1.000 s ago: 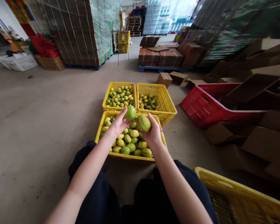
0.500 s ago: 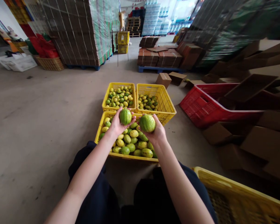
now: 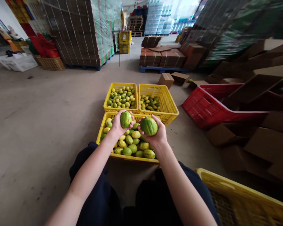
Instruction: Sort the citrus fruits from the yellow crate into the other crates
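Note:
My left hand (image 3: 117, 127) is closed around a green lemon (image 3: 125, 119) with a ribbed skin, its fingers curled at the far side. Close by on the right, my right hand (image 3: 160, 135) grips a larger, bumpy green lemon (image 3: 149, 126). Both are held up above the near yellow crate (image 3: 132, 159), which is full of green and yellow lemons (image 3: 132, 148). Parts of that crate's far rim and fruit are hidden behind my hands.
Beyond stand a left yellow crate (image 3: 121, 110) and a right yellow crate (image 3: 171, 103), both holding smaller lemons. A red crate (image 3: 198, 108) and cardboard boxes (image 3: 261, 142) lie to the right. Another yellow crate (image 3: 240, 191) is beside my right leg.
The lemon in my right hand has turned, so a darker, ribbed side now faces me. My left fingers have curled in closer, and its lemon has shifted slightly left and down.

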The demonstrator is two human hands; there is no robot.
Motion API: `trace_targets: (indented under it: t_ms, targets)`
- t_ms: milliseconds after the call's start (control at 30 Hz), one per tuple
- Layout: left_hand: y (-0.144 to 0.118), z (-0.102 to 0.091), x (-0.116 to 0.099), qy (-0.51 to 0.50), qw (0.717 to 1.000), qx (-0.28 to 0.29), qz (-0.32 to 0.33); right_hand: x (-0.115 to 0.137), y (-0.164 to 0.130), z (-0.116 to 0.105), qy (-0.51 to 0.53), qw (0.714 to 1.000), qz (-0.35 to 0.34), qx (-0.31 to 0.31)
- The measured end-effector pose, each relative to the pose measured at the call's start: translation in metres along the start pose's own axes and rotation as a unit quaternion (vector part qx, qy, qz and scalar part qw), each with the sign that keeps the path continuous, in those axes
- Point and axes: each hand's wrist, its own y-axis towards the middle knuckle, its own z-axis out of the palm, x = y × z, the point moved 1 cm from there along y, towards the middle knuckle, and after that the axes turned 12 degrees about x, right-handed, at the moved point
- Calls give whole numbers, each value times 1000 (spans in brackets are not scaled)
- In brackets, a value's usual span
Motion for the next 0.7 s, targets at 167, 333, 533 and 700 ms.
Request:
trace_targets:
  t_ms: [167, 333, 533, 700]
  targets:
    - [0, 0, 2, -33, 997, -68, 3, -1, 1, -3, 2, 999, -11, -51]
    - [2, -1, 3, -69, 987, -130, 60, 0, 0, -2, -6, 995, -59, -76]
    - [5, -10, 7, -117, 974, -185, 58, -4, 6, -11, 17, 995, -10, -94]
    - [4, -13, 10, -106, 975, -189, 54, -5, 10, -13, 25, 994, -6, -104]
